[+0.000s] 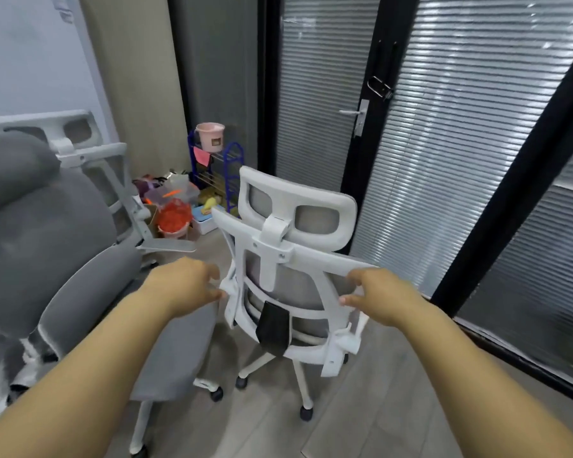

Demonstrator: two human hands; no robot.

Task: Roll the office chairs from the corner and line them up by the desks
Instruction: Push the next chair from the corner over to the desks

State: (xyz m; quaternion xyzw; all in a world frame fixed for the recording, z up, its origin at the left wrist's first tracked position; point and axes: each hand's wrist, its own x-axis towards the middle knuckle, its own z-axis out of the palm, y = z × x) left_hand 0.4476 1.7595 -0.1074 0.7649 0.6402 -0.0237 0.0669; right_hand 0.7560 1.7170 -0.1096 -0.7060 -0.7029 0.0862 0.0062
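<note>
Both hands grip the white chair [288,259] at frame centre: left hand [182,285] and right hand [381,295], fingers curled round its back frame. Behind, a pink bucket [210,136] tops a blue rack [232,173]; its contents cannot be seen.

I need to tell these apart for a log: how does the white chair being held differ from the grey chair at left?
The white chair has a hard white frame around mesh; the grey chair is padded fabric. The left hand and right hand grip the white chair's back; nothing touches the grey one. Both have white wheeled bases.
</note>
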